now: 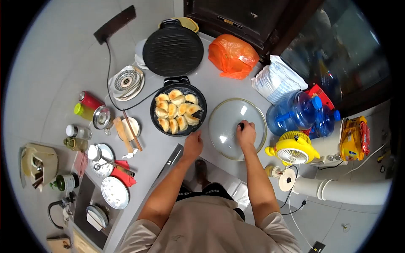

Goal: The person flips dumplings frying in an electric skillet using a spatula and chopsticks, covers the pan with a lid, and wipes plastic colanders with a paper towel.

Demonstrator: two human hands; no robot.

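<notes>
The right hand point(247, 135) partly hides the lid knob point(241, 125); below, the shirt point(206, 223) is cropped.

Both arms reach forward, bare below short sleeves. Left forearm point(168, 185) angles inward; left hand point(193, 145) sits knuckles up, fingers look loosely curled, tips hidden, grip unclear. Right forearm point(258, 179) runs forward, leaning slightly inward; right hand point(247, 135) is back up, thumb and fingers pinched together. Hands are apart, right slightly farther forward. Wrists look near straight.

Two hands point(248, 134), about thirteen dumplings point(183, 109), one glass lid point(225, 133), two blue water jugs point(291, 113), one fan point(294, 148)
</notes>
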